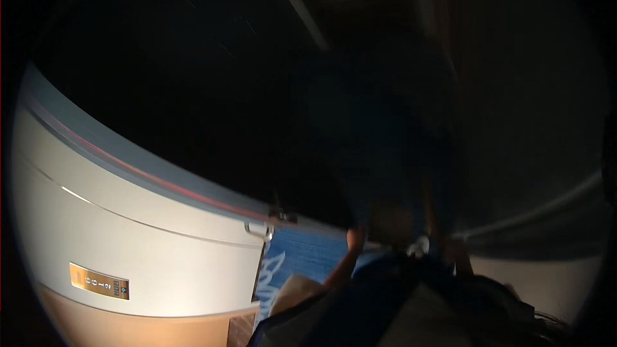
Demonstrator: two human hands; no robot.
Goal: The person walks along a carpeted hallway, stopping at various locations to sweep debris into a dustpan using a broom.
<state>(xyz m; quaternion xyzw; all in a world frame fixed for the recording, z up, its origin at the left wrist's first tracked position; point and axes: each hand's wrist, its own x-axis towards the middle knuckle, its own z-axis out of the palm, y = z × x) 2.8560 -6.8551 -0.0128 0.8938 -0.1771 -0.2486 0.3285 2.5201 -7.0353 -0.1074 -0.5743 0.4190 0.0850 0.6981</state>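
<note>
My left hand (355, 241) is low in the middle of the head view, with the forearm coming up from a beige sleeve (299, 288). Its fingers are too dark and blurred to make out. Farther right, my right hand (459, 258) is a dim shape in shadow, and its grip does not show. Between the hands is a dim brownish patch (393, 220) that I cannot identify. Close to it is a small pale, shiny thing (420, 245), also unclear. A pale door (167, 254) with a metal handle (258, 228) lies left of my left hand.
A gold number plate (99, 281) is fixed on the door's pale surface. Blue floor covering with white lettering (299, 250) lies beside the handle. A grey door edge with a reddish line (141, 170) curves across the left. Most of the upper view is very dark.
</note>
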